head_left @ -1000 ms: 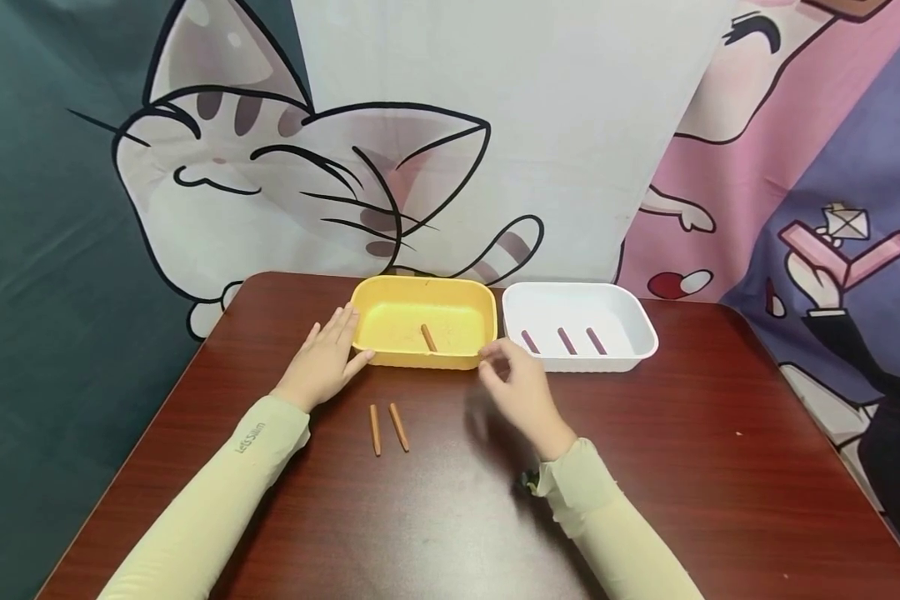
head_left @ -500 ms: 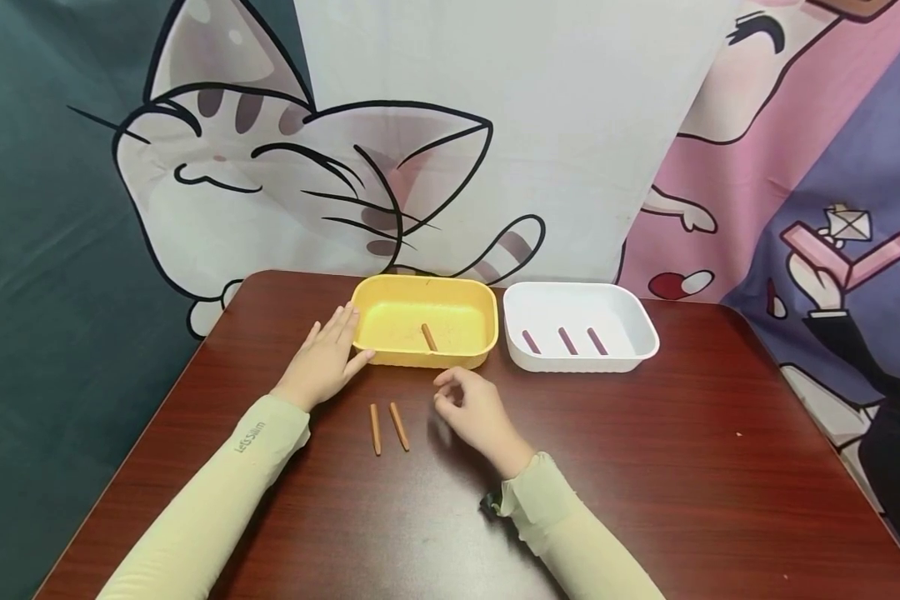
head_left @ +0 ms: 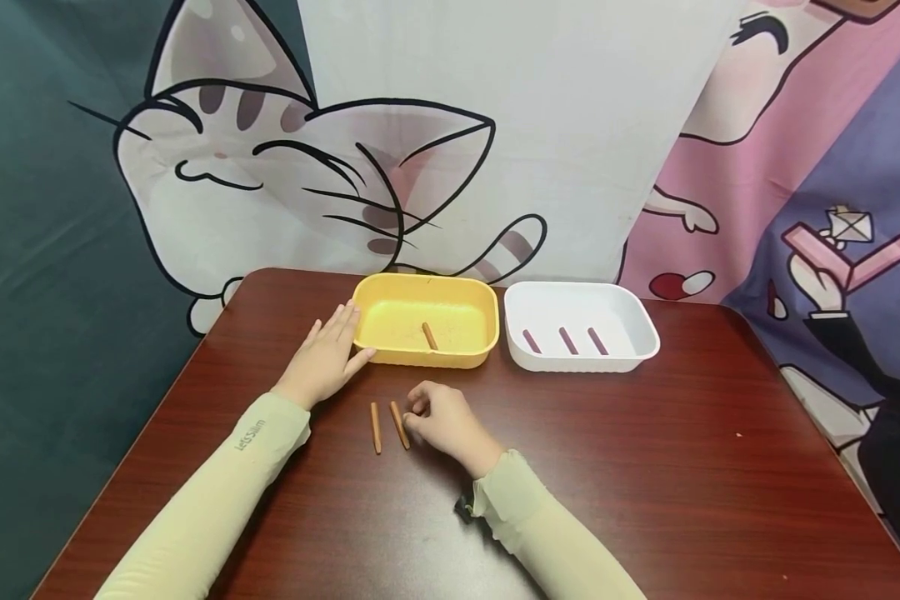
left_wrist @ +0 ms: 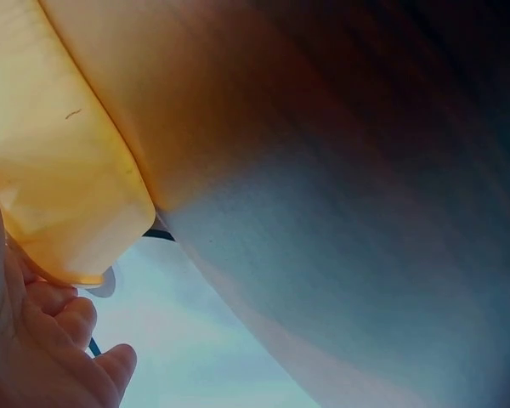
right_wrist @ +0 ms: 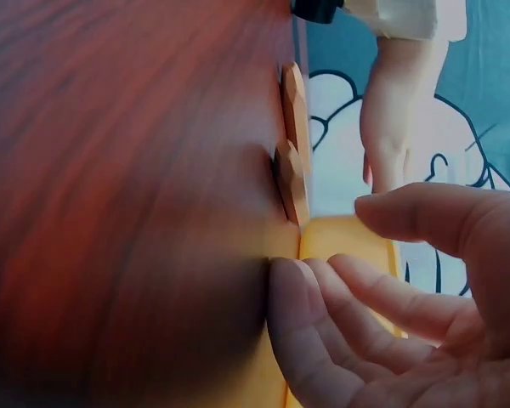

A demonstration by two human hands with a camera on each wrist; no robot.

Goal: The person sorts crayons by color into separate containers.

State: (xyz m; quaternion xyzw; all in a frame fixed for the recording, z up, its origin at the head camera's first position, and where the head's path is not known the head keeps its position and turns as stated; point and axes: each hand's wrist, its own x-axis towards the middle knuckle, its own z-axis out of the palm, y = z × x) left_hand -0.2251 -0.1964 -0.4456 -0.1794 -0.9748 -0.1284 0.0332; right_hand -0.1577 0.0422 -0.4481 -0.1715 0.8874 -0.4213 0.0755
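Two short brown sticks lie side by side on the table, a left stick (head_left: 376,427) and a right stick (head_left: 400,425). My right hand (head_left: 446,425) hovers just to the right of the right stick, fingers bent and thumb apart. In the right wrist view, nothing sits between the thumb and fingers, and the nearer stick (right_wrist: 291,178) lies beyond them, its end faceted. With fingers extended, my left hand (head_left: 318,362) rests against the left end of the yellow tray (head_left: 427,359). Inside that tray lies another brown stick (head_left: 429,336).
Right of the yellow tray stands a white tray (head_left: 581,365) with three dark reddish stripes on its floor; I cannot tell whether they are sticks or slots. The reddish-brown table (head_left: 705,467) ends at a printed cloth (head_left: 570,125) behind the trays.
My right hand has moved left and nearer, from the gap between the trays to beside the right stick. My left hand, both trays and the sticks stay put.
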